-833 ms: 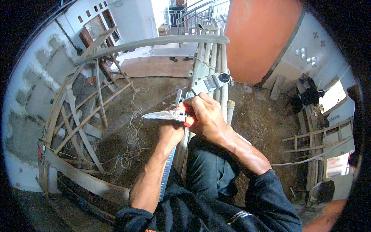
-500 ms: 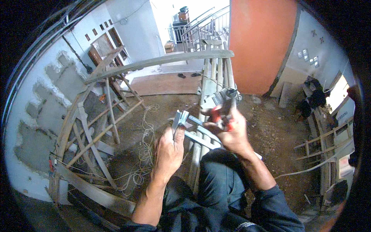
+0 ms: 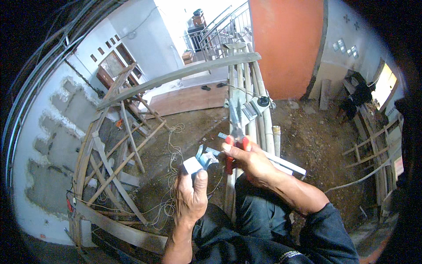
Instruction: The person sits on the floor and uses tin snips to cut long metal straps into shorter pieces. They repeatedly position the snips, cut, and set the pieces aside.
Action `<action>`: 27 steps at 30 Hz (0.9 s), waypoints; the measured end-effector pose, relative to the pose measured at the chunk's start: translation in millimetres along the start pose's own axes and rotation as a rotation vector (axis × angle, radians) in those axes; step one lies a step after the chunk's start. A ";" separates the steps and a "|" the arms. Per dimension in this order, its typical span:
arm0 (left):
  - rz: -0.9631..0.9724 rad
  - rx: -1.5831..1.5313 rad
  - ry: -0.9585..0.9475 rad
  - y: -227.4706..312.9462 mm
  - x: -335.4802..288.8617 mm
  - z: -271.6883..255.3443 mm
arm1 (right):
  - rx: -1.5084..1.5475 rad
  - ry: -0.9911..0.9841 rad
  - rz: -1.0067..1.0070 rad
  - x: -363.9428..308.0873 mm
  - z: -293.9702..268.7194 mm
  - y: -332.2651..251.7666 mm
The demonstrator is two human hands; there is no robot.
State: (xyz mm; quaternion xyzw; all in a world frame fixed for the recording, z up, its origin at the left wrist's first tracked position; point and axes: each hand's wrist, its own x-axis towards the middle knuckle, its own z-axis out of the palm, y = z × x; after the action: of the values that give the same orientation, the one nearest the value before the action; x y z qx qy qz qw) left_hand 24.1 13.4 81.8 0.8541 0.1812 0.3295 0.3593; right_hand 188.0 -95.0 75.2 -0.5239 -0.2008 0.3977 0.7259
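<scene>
My left hand (image 3: 190, 196) grips a light metal channel piece (image 3: 192, 165) between thumb and fingers; its far end is cut and bent into flaps. In my right hand (image 3: 255, 165) is a pair of red-handled snips (image 3: 236, 127), jaws pointing away from me, slightly right of the channel and apart from it. Behind the right forearm lies a long pale metal channel (image 3: 285, 166) across the bamboo poles (image 3: 259, 123). Whether the snips' blades are parted is hard to make out.
A grey object with a round black part (image 3: 263, 101) rests on the poles. A curved wooden beam (image 3: 180, 77) crosses ahead. Timber framing (image 3: 112, 176) stands left over the dirt floor, beside tangled pale cable (image 3: 169, 193). An orange wall (image 3: 285, 48) rises beyond.
The snips have swung into line pointing away, and my right hand has moved down and left. My left hand has lowered and turned the metal channel, so its pale face shows.
</scene>
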 end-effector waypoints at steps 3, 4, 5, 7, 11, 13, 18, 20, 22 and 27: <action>0.021 -0.050 0.079 -3.3 0.8 -2.9 | -0.627 -0.033 -0.214 -12.8 -21.4 -19.9; 0.007 -0.067 0.099 -5.0 0.3 -4.0 | -0.782 -0.004 -0.345 -20.2 -26.2 -24.6; 0.002 -0.040 0.121 -7.0 0.0 -4.7 | -1.028 -0.025 -0.442 -25.0 -32.5 -31.1; 0.000 0.010 0.162 -10.9 -0.4 -4.5 | -1.038 -0.143 -0.293 -35.1 -39.3 -42.1; -0.006 0.035 0.241 -14.9 -1.0 1.1 | -1.322 -0.232 -0.249 -48.4 -34.2 -56.7; -0.021 0.088 0.263 -15.1 -2.0 2.7 | -1.389 -0.268 -0.249 -50.1 -26.7 -60.2; 0.091 0.164 0.336 -20.1 -1.5 4.3 | -1.326 -0.332 -0.163 -43.4 -13.6 -60.3; 0.114 0.177 0.337 -23.6 -2.0 3.3 | -1.326 -0.328 -0.157 -40.1 -9.9 -58.1; 0.136 0.183 0.342 -26.9 -2.4 2.4 | -1.337 -0.339 -0.135 -38.0 -6.3 -56.5; 0.158 0.178 0.354 -31.8 -3.6 1.2 | -1.349 -0.347 -0.161 -34.3 -0.4 -53.6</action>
State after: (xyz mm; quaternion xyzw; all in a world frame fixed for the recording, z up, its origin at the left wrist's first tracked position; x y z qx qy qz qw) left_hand 20.0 32.4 56.2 0.8228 0.2025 0.4842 0.2179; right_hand 187.3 -129.5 128.7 -0.7726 -0.5548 0.2092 0.2271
